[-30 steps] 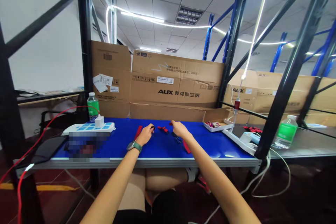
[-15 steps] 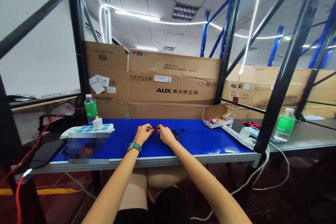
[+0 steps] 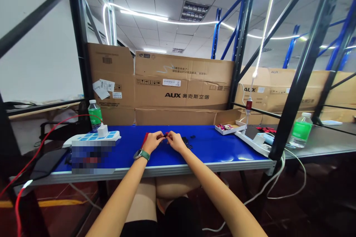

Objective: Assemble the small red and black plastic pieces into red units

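Note:
Close together over the blue tabletop (image 3: 133, 152), my left hand (image 3: 154, 140) and my right hand (image 3: 175, 141) meet at their fingertips. The fingers of both are bent into a pinch. What lies between them is tiny and mostly hidden; a bit of dark red shows by the right fingertips. A red piece (image 3: 145, 139) shows behind my left hand, partly covered by it. Just right of my right hand lie several small black strips (image 3: 187, 143). A small black ring-like piece (image 3: 193, 137) rests slightly farther right.
A white power strip (image 3: 83, 139) with a charger and red cable is at the left, beside a water bottle (image 3: 95, 113). An open white box (image 3: 229, 129) of small items stands at the back right. A metal post (image 3: 294, 81) rises at the table's right corner.
My fingertips have shifted slightly, and the red and black bits between them show less. The view has moved a little; otherwise the table looks the same.

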{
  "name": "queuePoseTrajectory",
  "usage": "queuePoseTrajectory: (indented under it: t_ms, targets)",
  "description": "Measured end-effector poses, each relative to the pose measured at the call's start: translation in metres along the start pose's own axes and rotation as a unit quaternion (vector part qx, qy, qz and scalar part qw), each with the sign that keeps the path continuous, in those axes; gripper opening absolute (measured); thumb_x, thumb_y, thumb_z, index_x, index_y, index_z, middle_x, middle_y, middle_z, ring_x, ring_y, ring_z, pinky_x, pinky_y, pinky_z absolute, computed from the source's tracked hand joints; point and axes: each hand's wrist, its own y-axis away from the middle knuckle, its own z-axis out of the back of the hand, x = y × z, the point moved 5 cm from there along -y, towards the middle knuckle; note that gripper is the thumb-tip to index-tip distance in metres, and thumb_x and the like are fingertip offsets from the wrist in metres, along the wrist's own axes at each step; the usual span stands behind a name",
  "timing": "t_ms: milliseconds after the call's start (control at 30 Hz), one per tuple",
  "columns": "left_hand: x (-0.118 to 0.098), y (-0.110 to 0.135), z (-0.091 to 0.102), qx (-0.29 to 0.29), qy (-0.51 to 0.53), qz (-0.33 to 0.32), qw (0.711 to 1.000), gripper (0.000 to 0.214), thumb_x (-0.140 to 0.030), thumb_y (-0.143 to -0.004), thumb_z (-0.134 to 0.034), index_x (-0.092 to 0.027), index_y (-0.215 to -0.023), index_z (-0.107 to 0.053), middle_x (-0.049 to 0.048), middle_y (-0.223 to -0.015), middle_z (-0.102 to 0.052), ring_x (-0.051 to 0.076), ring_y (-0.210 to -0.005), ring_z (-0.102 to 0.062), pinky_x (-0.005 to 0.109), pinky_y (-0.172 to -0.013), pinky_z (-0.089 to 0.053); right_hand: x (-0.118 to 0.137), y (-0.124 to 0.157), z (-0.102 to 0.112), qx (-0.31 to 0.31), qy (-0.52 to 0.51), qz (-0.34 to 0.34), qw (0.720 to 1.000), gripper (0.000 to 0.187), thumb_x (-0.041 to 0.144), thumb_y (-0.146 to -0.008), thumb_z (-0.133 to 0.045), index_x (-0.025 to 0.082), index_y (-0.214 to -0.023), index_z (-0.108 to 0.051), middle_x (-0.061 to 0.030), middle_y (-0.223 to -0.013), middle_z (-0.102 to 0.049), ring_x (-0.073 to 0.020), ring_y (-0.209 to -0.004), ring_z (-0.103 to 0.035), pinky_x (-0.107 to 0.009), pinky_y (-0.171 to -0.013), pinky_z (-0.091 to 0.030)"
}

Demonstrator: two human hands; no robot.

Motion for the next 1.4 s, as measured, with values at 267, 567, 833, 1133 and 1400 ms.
queuePoseTrajectory:
  t_ms: [267, 567, 833, 1133, 1400]
  targets:
    - [-0.015, 0.001, 0.000, 0.030, 0.004, -0.052, 0.998, 0.014, -0.019, -0.087, -0.057, -0.021, -0.088, -0.072, 0.0009, -0.083, -0.074, 0.016, -0.077, -0.067, 0.025, -0.074, -0.049, -0.011, -0.005, -0.004, 0.030, -0.141, 0.009, 0.989, 0.029, 0.040, -0.098, -0.042, 0.020, -0.094, -0.063, 0.0004, -0.080, -0.065, -0.0132, -0.069, -0.058, -0.024, -0.070, -0.045]
    - [-0.018, -0.001, -0.002, 0.023, -0.006, -0.078, 0.997, 0.020, -0.015, -0.089, -0.056, -0.023, -0.095, -0.074, 0.0036, -0.096, -0.075, 0.019, -0.091, -0.067, 0.030, -0.086, -0.049, -0.027, -0.011, 0.009, -0.063, -0.162, -0.047, 0.984, 0.017, 0.032, -0.091, -0.053, 0.020, -0.082, -0.061, -0.0016, -0.081, -0.070, -0.0164, -0.080, -0.066, -0.028, -0.080, -0.049]
    - [-0.015, 0.000, -0.004, 0.027, -0.038, -0.074, 0.996, 0.017, -0.017, -0.088, -0.058, -0.021, -0.093, -0.074, 0.0059, -0.094, -0.074, 0.020, -0.091, -0.066, 0.031, -0.086, -0.049, -0.019, -0.004, 0.001, -0.023, -0.361, -0.093, 0.928, 0.041, 0.045, -0.070, -0.079, 0.020, -0.095, -0.057, -0.0011, -0.078, -0.071, -0.0144, -0.063, -0.066, -0.026, -0.064, -0.052]
    - [-0.020, 0.000, -0.003, 0.024, -0.019, -0.087, 0.996, 0.020, -0.016, -0.088, -0.058, -0.023, -0.094, -0.076, 0.0053, -0.092, -0.073, 0.019, -0.089, -0.065, 0.032, -0.087, -0.049, -0.023, -0.002, 0.015, -0.107, -0.461, -0.114, 0.873, 0.051, 0.043, -0.061, -0.085, 0.019, -0.098, -0.059, -0.0065, -0.089, -0.075, -0.0174, -0.078, -0.070, -0.031, -0.077, -0.055]
    - [-0.030, 0.003, -0.003, 0.039, -0.054, -0.108, 0.992, 0.021, -0.015, -0.089, -0.058, -0.024, -0.096, -0.076, 0.0055, -0.091, -0.071, 0.019, -0.088, -0.065, 0.030, -0.084, -0.049, -0.027, 0.001, 0.009, -0.020, -0.460, -0.164, 0.872, 0.046, 0.034, -0.055, -0.089, 0.017, -0.090, -0.065, -0.0012, -0.076, -0.071, -0.0139, -0.064, -0.067, -0.026, -0.063, -0.055]
